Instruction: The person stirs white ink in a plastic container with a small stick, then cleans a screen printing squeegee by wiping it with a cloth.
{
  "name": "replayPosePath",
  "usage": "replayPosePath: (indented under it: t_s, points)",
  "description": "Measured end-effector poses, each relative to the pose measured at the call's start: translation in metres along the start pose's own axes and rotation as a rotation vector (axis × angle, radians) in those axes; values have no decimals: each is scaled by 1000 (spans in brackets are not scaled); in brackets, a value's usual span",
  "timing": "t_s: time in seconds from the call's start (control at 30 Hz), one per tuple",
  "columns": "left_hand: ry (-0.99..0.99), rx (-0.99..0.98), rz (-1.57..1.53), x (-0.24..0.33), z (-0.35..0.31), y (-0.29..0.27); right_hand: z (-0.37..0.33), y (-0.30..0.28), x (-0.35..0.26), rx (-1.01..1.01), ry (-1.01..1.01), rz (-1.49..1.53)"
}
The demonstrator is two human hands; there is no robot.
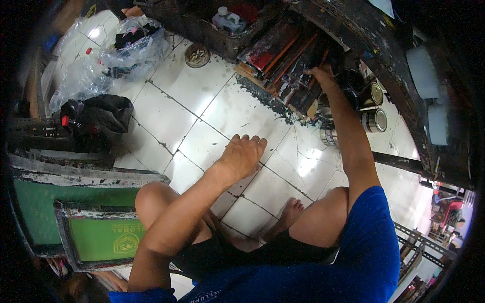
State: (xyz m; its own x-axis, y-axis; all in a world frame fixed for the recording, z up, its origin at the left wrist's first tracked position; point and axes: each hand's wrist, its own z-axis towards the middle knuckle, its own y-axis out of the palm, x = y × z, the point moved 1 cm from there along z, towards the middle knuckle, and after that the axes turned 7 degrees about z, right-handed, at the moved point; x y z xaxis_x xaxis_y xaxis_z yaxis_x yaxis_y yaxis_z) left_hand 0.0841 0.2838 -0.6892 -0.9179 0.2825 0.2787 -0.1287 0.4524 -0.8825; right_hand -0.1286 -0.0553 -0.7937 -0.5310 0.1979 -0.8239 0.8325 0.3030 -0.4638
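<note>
My right hand (324,76) reaches out to a row of ink-stained flat boards (283,63) that look like squeegees, stacked beneath a dark bench. Its thumb points left over the boards, while the other fingers are mostly hidden. My left hand (245,155) hangs above the white tiles between my knees. Its fingers are curled closed and the back of the hand faces up, so whatever may be inside is hidden. Several metal cans (376,121) stand right of my right forearm. Dried dark ink crusts the floor in front of the boards.
Green framed printing screens (101,233) lean at the lower left. A clear plastic bag (121,58), a black bag (108,111) and a round tin of cigarette butts (197,55) lie farther off. A plastic bottle (229,20) stands at the back. The dark bench edge (389,55) curves along the right.
</note>
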Motion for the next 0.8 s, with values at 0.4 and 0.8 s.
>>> replayPosePath:
  t_s: [0.4, 0.8]
  points:
    - [31, 77, 52, 9, 10, -13, 36, -84, 17, 231, -186, 501]
    - [4, 101, 19, 14, 5, -17, 43, -34, -3, 287, 13, 798]
